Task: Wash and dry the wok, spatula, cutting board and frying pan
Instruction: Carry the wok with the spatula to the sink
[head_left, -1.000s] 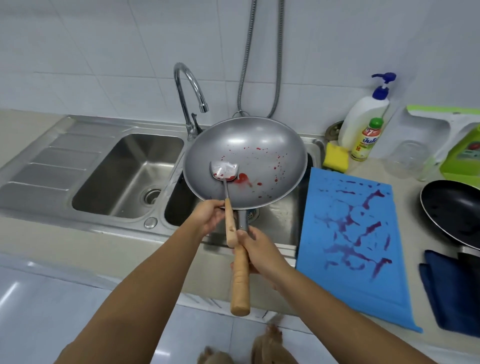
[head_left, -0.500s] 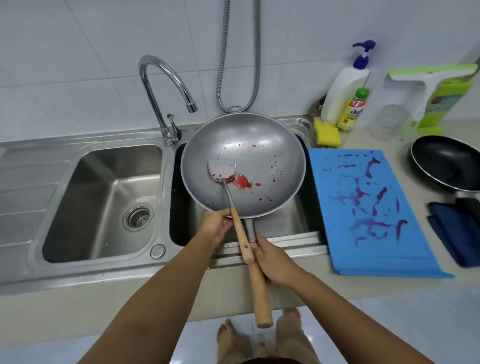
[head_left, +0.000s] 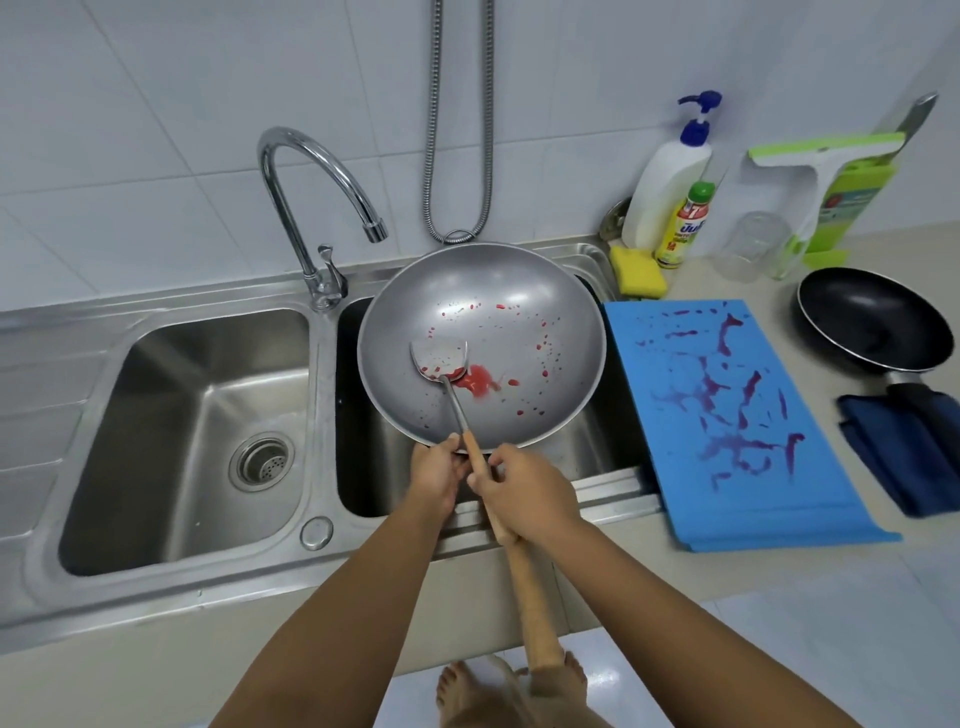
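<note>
Fig.: bright, even light from above; soft shadows. Glare spots on round grey metal wok (head_left: 519, 291) & curved chrome tap (head_left: 266, 166). Wide-angle bowing at frame edges.

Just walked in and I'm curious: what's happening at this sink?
A person holds a red-spattered wok over the right sink basin, right hand gripping its wooden handle, left hand holding the spatula lying in it. No water runs from the tap. The stained blue cutting board and black frying pan wait on the counter.

The wok (head_left: 483, 332) blocked most of the sink basin (head_left: 597, 441) under it. Left of the wok, the other basin (head_left: 182, 431) gave room; behind the wok's left rim arched the faucet (head_left: 311, 208).
</note>
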